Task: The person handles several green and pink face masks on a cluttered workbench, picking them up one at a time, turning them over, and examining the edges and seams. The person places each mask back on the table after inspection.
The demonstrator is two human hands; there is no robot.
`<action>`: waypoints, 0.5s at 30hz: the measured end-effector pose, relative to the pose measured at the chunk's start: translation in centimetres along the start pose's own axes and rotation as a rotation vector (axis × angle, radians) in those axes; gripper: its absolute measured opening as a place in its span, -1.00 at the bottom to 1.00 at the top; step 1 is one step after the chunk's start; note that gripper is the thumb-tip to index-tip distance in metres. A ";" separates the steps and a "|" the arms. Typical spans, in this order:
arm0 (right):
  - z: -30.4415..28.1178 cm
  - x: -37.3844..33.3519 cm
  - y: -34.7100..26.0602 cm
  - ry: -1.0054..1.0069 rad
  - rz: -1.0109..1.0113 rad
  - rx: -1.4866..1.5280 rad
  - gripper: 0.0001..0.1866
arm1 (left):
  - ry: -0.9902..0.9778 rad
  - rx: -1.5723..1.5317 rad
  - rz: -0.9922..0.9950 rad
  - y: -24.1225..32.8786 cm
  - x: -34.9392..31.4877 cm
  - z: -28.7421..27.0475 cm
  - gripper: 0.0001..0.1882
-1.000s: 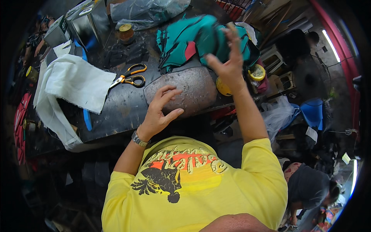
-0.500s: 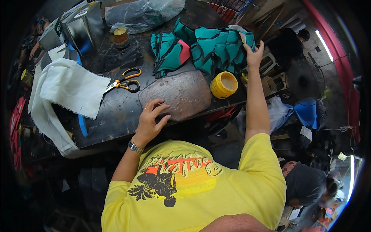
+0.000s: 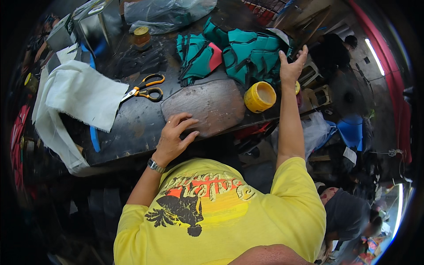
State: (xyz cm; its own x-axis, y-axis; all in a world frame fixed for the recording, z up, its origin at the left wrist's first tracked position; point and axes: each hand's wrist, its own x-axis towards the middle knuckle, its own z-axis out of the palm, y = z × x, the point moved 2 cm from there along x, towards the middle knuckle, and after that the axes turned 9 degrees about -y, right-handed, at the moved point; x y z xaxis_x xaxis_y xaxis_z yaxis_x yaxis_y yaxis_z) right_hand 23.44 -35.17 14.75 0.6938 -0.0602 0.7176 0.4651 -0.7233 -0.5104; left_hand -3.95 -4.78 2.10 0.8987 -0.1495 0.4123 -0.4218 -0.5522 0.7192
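Note:
My left hand [image 3: 173,138] rests on the near left edge of a flat brown-grey slab [image 3: 207,106], its fingers apart and nothing in them. Stretched out to the right, my right hand [image 3: 292,67] has thumb and fingers spread beside the right end of a pile of teal cut pieces with dark edges [image 3: 251,53]. I cannot tell whether it touches them. A smaller fan of teal pieces [image 3: 193,59] lies to the left, with a pink-red piece [image 3: 215,57] at its side. An open yellow tub [image 3: 259,97] of pale paste stands between the slab and my right forearm.
Orange-and-black scissors [image 3: 148,88] lie left of the slab, their blades against white cloth [image 3: 86,95] that hangs over the table edge. Farther back are a small jar [image 3: 141,37], metal cans [image 3: 95,28] and clear plastic sheeting [image 3: 170,15]. Another person [image 3: 346,212] is at the lower right.
My right hand has shifted slightly away from the end of the teal pile, its fingers still spread. My left hand stays on the slab's edge. The whole view has moved a little.

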 end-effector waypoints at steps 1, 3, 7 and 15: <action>0.2 -0.1 -1.8 -0.011 -0.105 0.042 -0.07 | 0.005 -0.005 0.008 0.0 0.0 0.0 -0.65; 1.1 -1.1 -5.1 -0.129 -0.210 0.177 -0.10 | 0.011 -0.006 0.018 -0.1 0.0 0.0 -0.65; 6.0 -4.0 -9.7 -0.529 -0.319 0.219 -0.19 | 0.023 -0.006 0.031 -0.4 0.0 0.1 -0.67; 15.4 -4.2 -8.7 -0.720 -0.236 -0.227 -0.27 | 0.043 -0.064 0.010 -0.2 -0.7 0.2 -0.71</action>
State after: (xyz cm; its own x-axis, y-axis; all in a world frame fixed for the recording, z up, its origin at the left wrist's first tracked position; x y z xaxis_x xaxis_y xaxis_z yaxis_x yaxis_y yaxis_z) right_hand 24.96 -18.00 8.91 0.8120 0.5163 0.2721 0.5746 -0.7890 -0.2176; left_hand -4.47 -4.78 1.56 0.8891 -0.1190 0.4420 -0.4387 -0.4970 0.7487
